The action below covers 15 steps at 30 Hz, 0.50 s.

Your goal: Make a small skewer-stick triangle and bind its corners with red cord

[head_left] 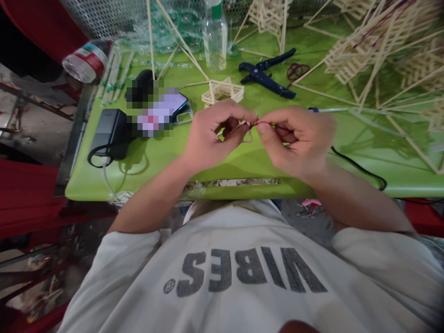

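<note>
Over the green table, my two hands meet fingertip to fingertip. A thin dark red string runs between them. Thumb and index finger of my left hand pinch the string, and a pale thin stick seems to lie by those fingers, partly hidden. My right hand is closed, its thumb and index finger pressed on the same string. Just beyond my left hand sits a small star-shaped frame of stacked wooden sticks. Dark blue cutters lie behind my right hand, near a loose bundle of red string.
A clear bottle stands at the back. Larger stick frames crowd the right side. On the left are a phone, a black power bank with a cable, and a plastic jar. A flat strip lies along the front edge.
</note>
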Available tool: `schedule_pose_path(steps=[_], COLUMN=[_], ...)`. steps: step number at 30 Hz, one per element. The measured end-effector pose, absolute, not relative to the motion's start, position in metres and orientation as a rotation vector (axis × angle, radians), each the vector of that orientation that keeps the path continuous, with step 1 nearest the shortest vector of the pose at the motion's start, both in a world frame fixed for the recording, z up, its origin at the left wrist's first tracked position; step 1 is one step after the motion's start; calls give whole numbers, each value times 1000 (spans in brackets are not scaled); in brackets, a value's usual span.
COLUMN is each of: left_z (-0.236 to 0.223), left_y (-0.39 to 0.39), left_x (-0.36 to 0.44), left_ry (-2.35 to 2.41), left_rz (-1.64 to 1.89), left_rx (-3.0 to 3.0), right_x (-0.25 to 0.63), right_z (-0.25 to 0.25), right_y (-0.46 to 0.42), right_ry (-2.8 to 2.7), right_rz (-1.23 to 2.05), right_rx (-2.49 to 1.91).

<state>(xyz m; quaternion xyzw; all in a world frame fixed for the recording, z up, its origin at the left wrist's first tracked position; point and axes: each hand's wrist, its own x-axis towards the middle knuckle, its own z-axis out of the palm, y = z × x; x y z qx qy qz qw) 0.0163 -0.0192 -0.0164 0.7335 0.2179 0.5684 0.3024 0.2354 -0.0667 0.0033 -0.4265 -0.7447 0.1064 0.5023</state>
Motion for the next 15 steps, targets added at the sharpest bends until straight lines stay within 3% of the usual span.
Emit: schedule_pose_path(steps=[15], left_z=[-18], left_y=[-15], left_x=[12], left_ry=[618], left_rz=[1333], left_rx=[1662], right_x=[239], right_z=[0], right_y=[-61], right_ry=[-1678], right_rz=[211], right_rx=[-1022])
